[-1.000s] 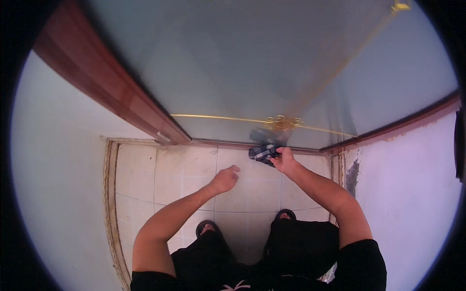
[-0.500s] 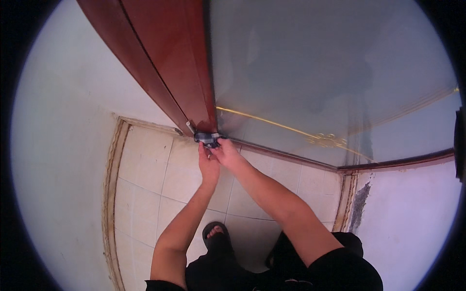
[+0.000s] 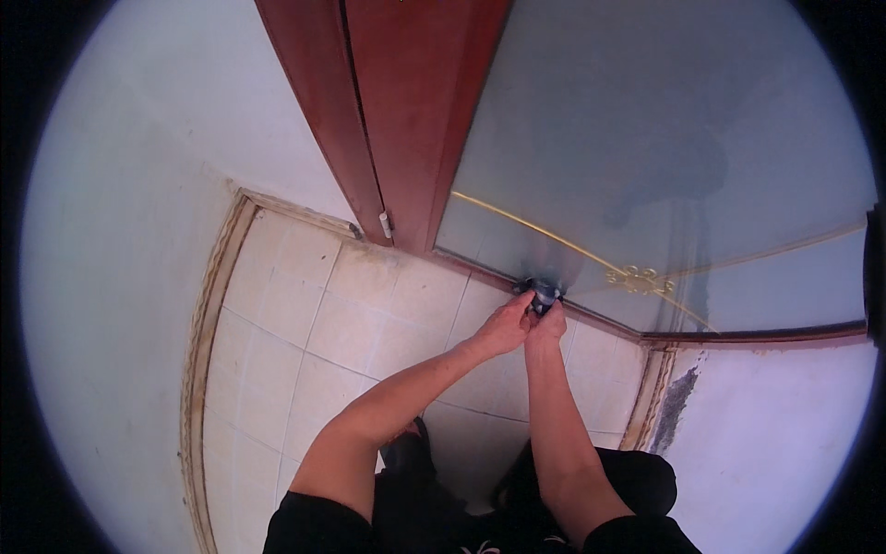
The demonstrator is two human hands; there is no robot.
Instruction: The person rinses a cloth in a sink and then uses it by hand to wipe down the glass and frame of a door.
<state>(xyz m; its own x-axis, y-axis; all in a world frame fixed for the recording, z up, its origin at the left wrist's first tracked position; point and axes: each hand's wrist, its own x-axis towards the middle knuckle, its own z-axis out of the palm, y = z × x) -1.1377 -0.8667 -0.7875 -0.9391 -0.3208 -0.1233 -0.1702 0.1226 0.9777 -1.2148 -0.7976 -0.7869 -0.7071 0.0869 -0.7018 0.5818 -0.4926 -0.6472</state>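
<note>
A small bunched dark cloth [image 3: 543,293] with pale patches is held in both hands against the lower edge of a greyish glass door panel [image 3: 591,166]. My left hand [image 3: 508,324] grips it from the left, fingers bent. From the right, my right hand [image 3: 550,322] closes around its near side. The two hands touch or nearly touch, and their fingertips are partly hidden by the cloth and each other. Just above the hands, a gold line [image 3: 544,231] slants across the glass to a gold flower-like ornament [image 3: 637,280].
Left of the glass stands a red-brown wooden door frame [image 3: 415,111] with a pale hinge [image 3: 385,224] low down. White walls [image 3: 111,305] rise on both sides, edged by brown skirting [image 3: 198,369]. Pale floor tiles [image 3: 314,323] lie below, and my shoe [image 3: 403,443] is on them.
Both hands have moved right with the cloth, from the bottom of the wooden frame to the glass panel's lower edge. The view has shifted somewhat.
</note>
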